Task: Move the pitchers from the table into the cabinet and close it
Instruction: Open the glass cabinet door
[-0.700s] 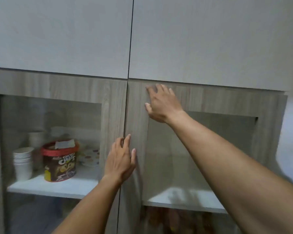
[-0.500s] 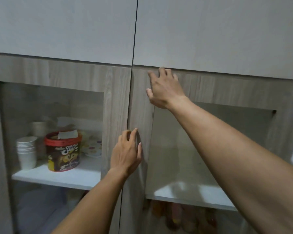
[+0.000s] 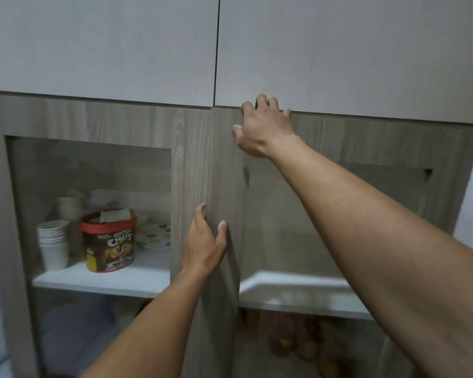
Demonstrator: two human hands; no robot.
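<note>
No pitcher is in view. A wood-framed cabinet with two glass doors fills the view. My right hand (image 3: 262, 129) is at the top of the right door (image 3: 224, 173), fingers curled over its upper edge. Lower down, my left hand (image 3: 202, 246) holds that door's left edge at the seam with the left door (image 3: 191, 159): its fingers are hooked into the gap and its thumb lies on the front. The right door looks slightly ajar, its far corner standing off the frame.
Two flat white upper doors (image 3: 120, 45) sit above. Behind the left glass, a white shelf (image 3: 107, 279) holds a stack of paper cups (image 3: 53, 244), a red-lidded Choco Chips tub (image 3: 108, 241) and dotted plates (image 3: 156, 236). Blurred bottles (image 3: 284, 336) stand under the right shelf.
My right hand slid up from the door face to its top edge and curled its fingers. My left hand's fingers went from lying flat on the frame into the seam.
</note>
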